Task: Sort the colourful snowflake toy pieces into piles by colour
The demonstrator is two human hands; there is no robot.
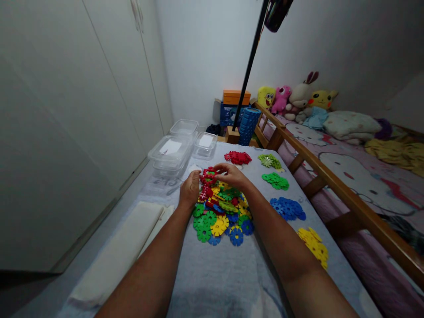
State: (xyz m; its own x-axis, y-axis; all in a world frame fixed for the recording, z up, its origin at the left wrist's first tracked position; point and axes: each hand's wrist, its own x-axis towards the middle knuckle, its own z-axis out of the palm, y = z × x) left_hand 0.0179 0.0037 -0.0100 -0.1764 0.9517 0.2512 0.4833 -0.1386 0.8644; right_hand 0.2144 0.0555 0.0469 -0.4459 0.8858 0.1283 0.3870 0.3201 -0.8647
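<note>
Head view: hands [231,174] hold notched red plastic discs [208,176], cloth [212,278] beneath.

Disc pile [219,226]: thin, smooth plastic
Boxes [165,160] left beyond the disc pile: clear, glossy plastic
Cover [212,274] under the disc pile: matt, wrinkled cloth
Bed rail [331,180] right of the disc pile: smooth, glossy wood
Cabinet doors [99,110] left of the disc pile: smooth, satiny

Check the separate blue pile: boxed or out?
Out: the blue pile lies directly on the cloth, with no walls around it; the clear boxes stand off to the left.
</note>
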